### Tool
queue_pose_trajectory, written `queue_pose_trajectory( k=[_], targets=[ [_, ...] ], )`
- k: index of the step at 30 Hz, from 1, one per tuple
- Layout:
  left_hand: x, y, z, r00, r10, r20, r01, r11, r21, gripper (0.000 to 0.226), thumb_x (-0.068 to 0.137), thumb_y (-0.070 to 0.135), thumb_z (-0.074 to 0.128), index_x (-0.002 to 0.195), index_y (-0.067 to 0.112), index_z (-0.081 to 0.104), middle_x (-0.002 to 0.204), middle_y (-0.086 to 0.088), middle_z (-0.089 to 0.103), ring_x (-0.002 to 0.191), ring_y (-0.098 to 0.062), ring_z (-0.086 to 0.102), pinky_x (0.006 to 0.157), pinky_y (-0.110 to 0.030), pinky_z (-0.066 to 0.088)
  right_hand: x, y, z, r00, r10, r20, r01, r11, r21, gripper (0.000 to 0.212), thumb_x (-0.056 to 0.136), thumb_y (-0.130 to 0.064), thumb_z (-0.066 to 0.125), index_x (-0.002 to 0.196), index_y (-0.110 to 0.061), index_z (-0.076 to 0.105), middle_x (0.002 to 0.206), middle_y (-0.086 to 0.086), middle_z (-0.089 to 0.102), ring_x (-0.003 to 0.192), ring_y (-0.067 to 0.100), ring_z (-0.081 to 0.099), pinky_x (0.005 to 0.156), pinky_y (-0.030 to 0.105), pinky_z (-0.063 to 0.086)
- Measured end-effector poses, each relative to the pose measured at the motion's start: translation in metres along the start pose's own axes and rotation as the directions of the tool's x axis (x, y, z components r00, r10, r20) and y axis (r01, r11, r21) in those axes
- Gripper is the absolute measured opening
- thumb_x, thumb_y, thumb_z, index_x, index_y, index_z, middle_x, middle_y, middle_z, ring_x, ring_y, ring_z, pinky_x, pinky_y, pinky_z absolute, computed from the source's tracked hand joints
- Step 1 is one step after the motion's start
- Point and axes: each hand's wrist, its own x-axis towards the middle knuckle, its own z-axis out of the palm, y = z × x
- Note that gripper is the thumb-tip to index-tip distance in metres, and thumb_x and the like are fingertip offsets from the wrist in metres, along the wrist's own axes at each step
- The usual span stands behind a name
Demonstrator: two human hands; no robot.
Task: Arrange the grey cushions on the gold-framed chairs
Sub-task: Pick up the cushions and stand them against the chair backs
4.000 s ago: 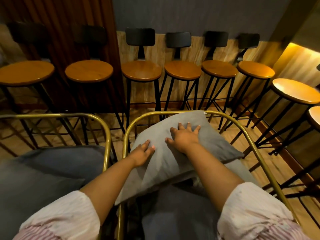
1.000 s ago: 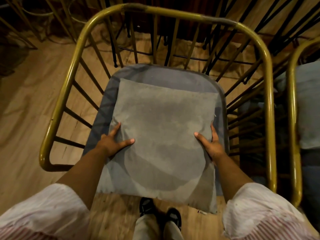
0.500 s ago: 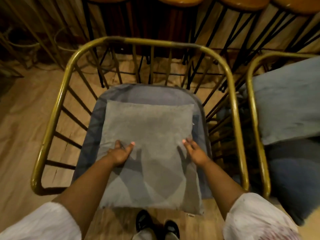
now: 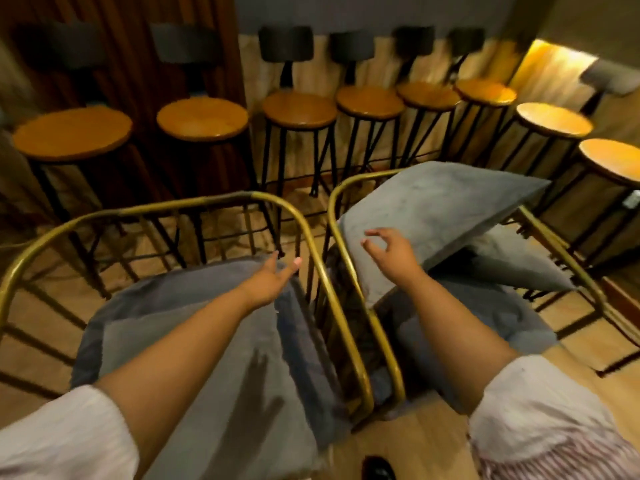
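Single head-worn view — forward and down, close over two gold-framed chairs [image 4: 311,237].

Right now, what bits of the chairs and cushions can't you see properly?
Head view only:
- Flat cushion on the left chair: near edge hidden by the left arm and the picture's bottom edge.
- Lower cushion on the right chair: mostly covered by the tilted cushion.
- Right hand: blurred, so touching is unclear.

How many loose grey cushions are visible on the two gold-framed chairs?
3: one flat grey cushion on the left chair, one tilted cushion on the right chair, another beneath it. More may be hidden.
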Motion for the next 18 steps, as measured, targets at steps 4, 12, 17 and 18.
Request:
queue_pose_trajectory(
  k=[4,12,17,18],
  targets=[
    [0.046,0.051,0.024,0.998,0.063,0.004,-0.063,0.998,0.028,0.074,0.09,0.055,0.04,0.147,0.01,0.026,0.154,-0.016,0.03,0.142,-0.034,0.027,0.114,-0.044,0.023,0.07,0.02,-0.072,0.997,-0.002,-0.08,-0.002,0.999,-0.051,0.037,0.091,-0.031,0.057,0.121,-0.009,0.059,0.133,0.014,0.052,0.123,0.029,0.049,0.102,0.035,0.036],
    [0.164,0.124,0.09,0.991,-0.053,-0.123,0.052,0.999,-0.013,0.073,0.093,0.051,0.036,0.151,0.015,0.011,0.158,-0.012,0.021,0.145,-0.029,0.022,0.116,-0.04,0.018,0.252,0.08,-0.141,0.996,0.084,-0.03,-0.09,0.941,-0.326,0.054,0.092,-0.041,0.05,0.133,-0.007,0.049,0.141,0.02,0.043,0.124,0.038,0.046,0.1,0.044,0.04],
    [0.212,0.132,0.124,0.983,-0.114,-0.143,0.107,0.993,-0.059,0.074,0.091,0.056,0.036,0.152,0.018,0.014,0.159,-0.009,0.018,0.146,-0.029,0.02,0.115,-0.041,0.02,0.292,0.13,-0.14,0.908,0.418,0.033,-0.321,0.743,-0.587,0.095,0.079,-0.077,0.035,0.147,-0.012,0.023,0.156,0.023,0.018,0.142,0.044,0.016,0.113,0.059,0.01],
    [0.218,0.13,0.13,0.981,-0.137,-0.137,0.129,0.989,-0.072,0.074,0.092,0.056,0.036,0.152,0.017,0.015,0.159,-0.009,0.019,0.146,-0.029,0.02,0.115,-0.041,0.02,0.29,0.139,-0.141,0.9,0.435,0.031,-0.329,0.724,-0.607,0.1,0.077,-0.079,0.033,0.149,-0.012,0.016,0.157,0.023,0.012,0.143,0.046,0.011,0.113,0.06,0.005]
  ],
)
